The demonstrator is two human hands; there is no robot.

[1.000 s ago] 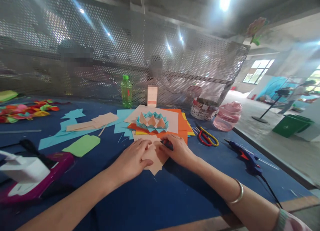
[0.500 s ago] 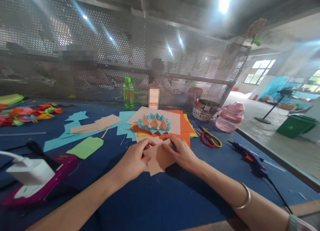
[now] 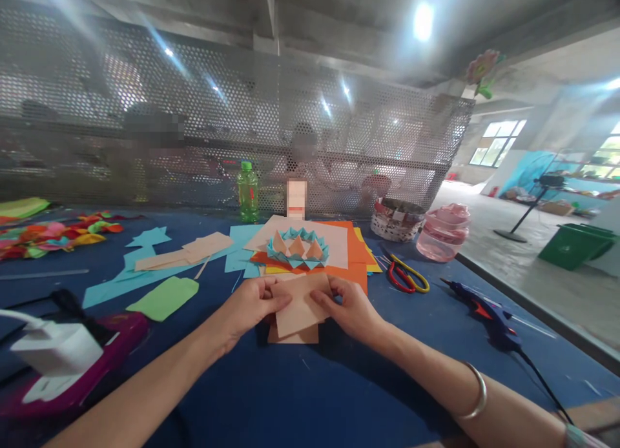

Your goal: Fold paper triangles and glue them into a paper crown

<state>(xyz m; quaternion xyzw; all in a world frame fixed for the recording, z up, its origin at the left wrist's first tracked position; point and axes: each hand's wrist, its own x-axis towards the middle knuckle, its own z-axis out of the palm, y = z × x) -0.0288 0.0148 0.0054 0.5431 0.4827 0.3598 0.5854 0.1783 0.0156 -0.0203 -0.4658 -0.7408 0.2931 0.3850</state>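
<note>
My left hand (image 3: 249,306) and my right hand (image 3: 346,309) pinch opposite edges of a folded peach paper sheet (image 3: 300,304), just above the table. Another peach paper piece (image 3: 293,334) lies beneath it, partly hidden. Straight ahead of my hands, a folded paper crown (image 3: 296,248) with blue points and peach peaks sits on a pale sheet. Under that sheet is a stack of coloured paper, with orange paper (image 3: 357,267) showing nearest my right hand.
Red-and-yellow scissors (image 3: 407,275) and a blue glue gun (image 3: 484,315) lie right on the blue table (image 3: 310,383). Blue paper offcuts (image 3: 145,238) and green paper (image 3: 165,298) lie left. A perforated metal screen (image 3: 387,132) stands behind, with people beyond it.
The peach sheet has gone from lying flat under my hands to being lifted and pinched at its edges, showing a second piece below. My hands now sit slightly farther apart.
</note>
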